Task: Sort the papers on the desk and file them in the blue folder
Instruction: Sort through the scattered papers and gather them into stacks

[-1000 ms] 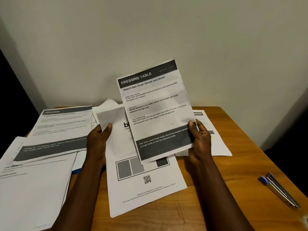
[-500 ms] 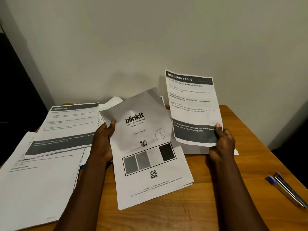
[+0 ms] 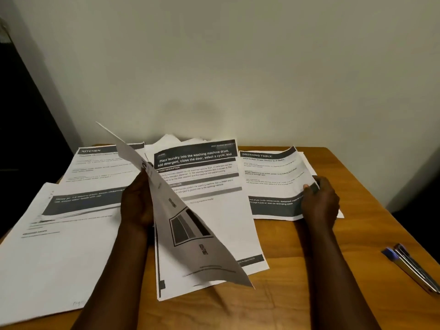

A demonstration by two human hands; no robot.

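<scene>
The lifted sheet (image 3: 181,210) hides the left hand's (image 3: 137,203) fingers and part of the laundry sheet (image 3: 209,186); the right hand (image 3: 320,201) covers the dressing sheet's (image 3: 271,177) corner. The left pile (image 3: 59,258) and pens (image 3: 414,267) run out of view, and the kitchen sheet's (image 3: 100,167) small print is too blurred to read.

Both forearms reach forward over the wooden desk (image 3: 273,301). The left hand (image 3: 137,203), above the desk's middle, is raised, its fingers curled round the edge of a tilted printed sheet (image 3: 190,246). The right hand (image 3: 320,201), toward the desk's right side, sits low and pinches the DRESSING TABLE sheet (image 3: 273,177).
</scene>
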